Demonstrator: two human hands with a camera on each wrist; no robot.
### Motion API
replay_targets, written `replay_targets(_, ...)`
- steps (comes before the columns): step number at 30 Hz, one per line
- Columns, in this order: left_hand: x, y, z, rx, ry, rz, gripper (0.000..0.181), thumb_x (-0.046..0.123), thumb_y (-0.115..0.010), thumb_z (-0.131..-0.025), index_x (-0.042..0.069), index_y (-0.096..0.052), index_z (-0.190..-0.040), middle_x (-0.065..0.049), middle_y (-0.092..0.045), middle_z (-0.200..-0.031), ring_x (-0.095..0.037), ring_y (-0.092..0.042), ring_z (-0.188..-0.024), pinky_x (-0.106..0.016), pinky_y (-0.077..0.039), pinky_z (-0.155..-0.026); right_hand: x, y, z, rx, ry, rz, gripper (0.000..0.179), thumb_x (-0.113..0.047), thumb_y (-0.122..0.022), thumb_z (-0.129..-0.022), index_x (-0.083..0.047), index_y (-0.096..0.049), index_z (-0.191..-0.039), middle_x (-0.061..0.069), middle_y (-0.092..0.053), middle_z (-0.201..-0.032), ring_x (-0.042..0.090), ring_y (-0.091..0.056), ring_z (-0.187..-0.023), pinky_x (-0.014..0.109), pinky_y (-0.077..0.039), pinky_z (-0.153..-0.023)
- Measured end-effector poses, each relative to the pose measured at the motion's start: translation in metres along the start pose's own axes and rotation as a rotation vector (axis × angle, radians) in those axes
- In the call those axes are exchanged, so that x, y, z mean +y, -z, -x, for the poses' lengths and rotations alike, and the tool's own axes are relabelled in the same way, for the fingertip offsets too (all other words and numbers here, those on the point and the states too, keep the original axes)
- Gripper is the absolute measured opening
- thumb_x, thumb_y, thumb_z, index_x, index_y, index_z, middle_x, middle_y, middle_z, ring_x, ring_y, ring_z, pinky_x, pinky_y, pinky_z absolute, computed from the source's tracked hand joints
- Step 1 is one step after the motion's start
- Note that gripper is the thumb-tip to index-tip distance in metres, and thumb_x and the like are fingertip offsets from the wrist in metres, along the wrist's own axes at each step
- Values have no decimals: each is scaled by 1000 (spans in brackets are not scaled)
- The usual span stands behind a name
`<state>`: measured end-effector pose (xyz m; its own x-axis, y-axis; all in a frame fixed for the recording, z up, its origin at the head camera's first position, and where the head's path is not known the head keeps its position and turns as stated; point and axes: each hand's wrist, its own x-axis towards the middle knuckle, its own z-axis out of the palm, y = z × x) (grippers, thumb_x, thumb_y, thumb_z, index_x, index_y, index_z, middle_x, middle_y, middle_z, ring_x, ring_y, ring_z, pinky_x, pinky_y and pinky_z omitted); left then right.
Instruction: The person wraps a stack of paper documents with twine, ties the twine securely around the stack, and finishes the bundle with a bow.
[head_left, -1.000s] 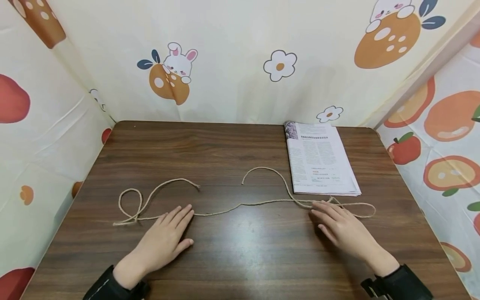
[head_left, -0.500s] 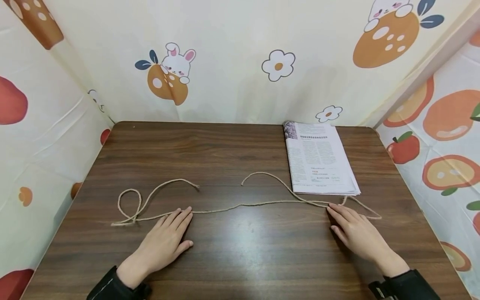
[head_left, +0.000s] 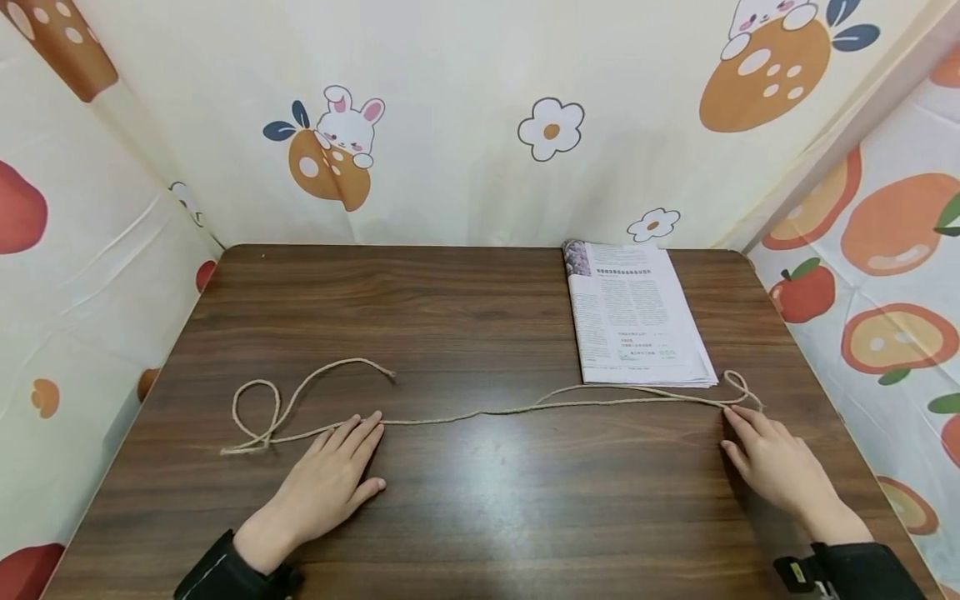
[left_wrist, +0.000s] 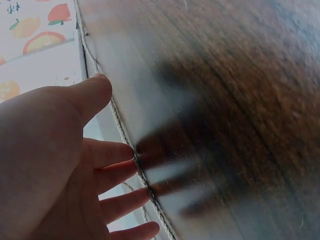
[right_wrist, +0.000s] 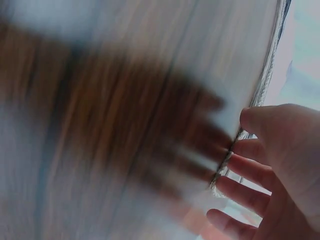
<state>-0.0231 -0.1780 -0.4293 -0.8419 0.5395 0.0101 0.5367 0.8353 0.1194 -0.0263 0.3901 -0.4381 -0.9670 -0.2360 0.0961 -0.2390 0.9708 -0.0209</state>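
A length of beige twine [head_left: 450, 419] runs across the brown wooden table [head_left: 465, 325]. On the left it forms a loop with a free end curving toward the middle; its right half is doubled, with a small loop at the far right. My left hand [head_left: 326, 483] rests palm down, fingers extended, their tips over the twine; in the left wrist view the fingertips reach the twine [left_wrist: 120, 125]. My right hand [head_left: 783, 471] presses its fingertips on the doubled strands near the right loop, thumb apart from the fingers. The right wrist view shows those fingers [right_wrist: 245, 192] along the twine.
A folded newspaper or magazine [head_left: 637, 325] lies at the back right, its front edge right at the doubled twine. Cream printed curtains [head_left: 450, 125] stand behind the table and along both sides.
My right hand has slid right, drawing the twine along. Its curved right-hand end has been pulled nearly straight alongside the main strand. The left hand has stayed in place.
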Motion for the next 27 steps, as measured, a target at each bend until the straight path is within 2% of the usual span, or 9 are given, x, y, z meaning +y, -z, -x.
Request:
replay_targets(8,2,1,-2,-1,-5,3,65,40,-62,-84,0,-46,-133,-14,-40,-142,-35,-40,-127,-49,-33,-99,25,3,4,-83,-125,-8,45,-13,-65,-82,11,-51,-118,31,-50,-113,52,-49,-93,62,-40,-65)
replay_targets(13,2,2,-5,14,-19,1,65,40,-63,-84,0,-46,-132,-14,-41,-141,-34,-41,-127,-49,-34,-99,29,5,2,-70,-129,-1,42,-14,-64,-83,10,-53,-115,30,-50,-112,51,-49,-93,61,-40,-63)
replay_targets(17,5,4,-6,15,-22,10,65,40,-63,-84,0,-46,-133,-14,-42,-141,-34,-41,-127,-50,-35,-98,17,9,-6,56,-60,-11,39,-10,-67,-77,6,-57,-111,27,-54,-111,49,-52,-91,60,-41,-62)
replay_targets(21,10,6,-6,-3,-17,29,65,40,-63,-84,1,-45,-134,-13,-40,-142,-34,-39,-128,-51,-34,-98,-7,11,-17,184,54,-30,40,-8,-70,-72,3,-60,-109,24,-57,-109,46,-55,-89,59,-41,-61)
replay_targets(24,13,6,-7,-17,-19,46,65,41,-61,-85,2,-44,-135,-12,-39,-143,-33,-39,-129,-50,-34,-99,-27,12,-27,221,148,-49,42,-10,-70,-71,2,-61,-110,21,-59,-109,42,-56,-89,57,-42,-64)
replay_targets(27,16,5,-9,-28,-28,54,65,42,-60,-86,3,-43,-136,-12,-39,-143,-33,-39,-129,-49,-33,-100,-45,10,-36,216,221,-62,44,-13,-69,-73,3,-61,-113,20,-59,-110,40,-57,-92,54,-43,-68)
